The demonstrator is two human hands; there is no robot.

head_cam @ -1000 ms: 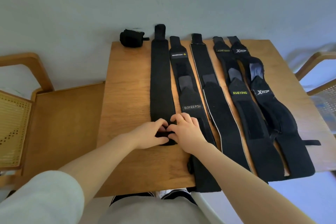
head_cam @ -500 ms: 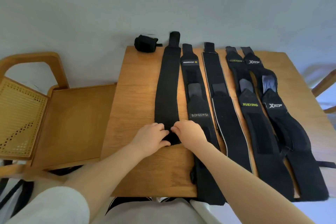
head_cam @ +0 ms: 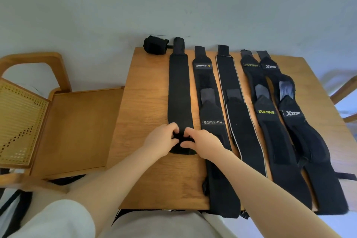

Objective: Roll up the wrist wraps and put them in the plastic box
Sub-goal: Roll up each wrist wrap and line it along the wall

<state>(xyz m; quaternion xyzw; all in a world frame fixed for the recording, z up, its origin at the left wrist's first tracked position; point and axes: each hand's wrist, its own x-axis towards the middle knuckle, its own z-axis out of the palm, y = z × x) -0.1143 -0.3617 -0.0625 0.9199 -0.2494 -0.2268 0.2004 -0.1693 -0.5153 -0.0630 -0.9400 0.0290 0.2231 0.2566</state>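
Observation:
Several black wrist wraps lie flat side by side along the wooden table (head_cam: 146, 102). My left hand (head_cam: 161, 139) and my right hand (head_cam: 202, 140) both pinch the near end of the leftmost plain wrap (head_cam: 178, 91), which is folded into a small roll between my fingers. To its right lie the BOKEERSI wrap (head_cam: 211, 121), a white-edged wrap (head_cam: 239, 118), the XUEYING wrap (head_cam: 267, 114) and the XTEP wrap (head_cam: 293, 116). One rolled wrap (head_cam: 154, 46) sits at the table's far left corner. No plastic box is in view.
A wooden chair (head_cam: 63, 127) with a cane back stands left of the table, its seat level with the table edge. Part of another chair (head_cam: 345, 92) shows at the right. A pale wall lies behind the table.
The view has shifted, so the table sits further right and lower. My hands have stayed on the leftmost wrap's near end, and my fingers have curled tighter around the small roll.

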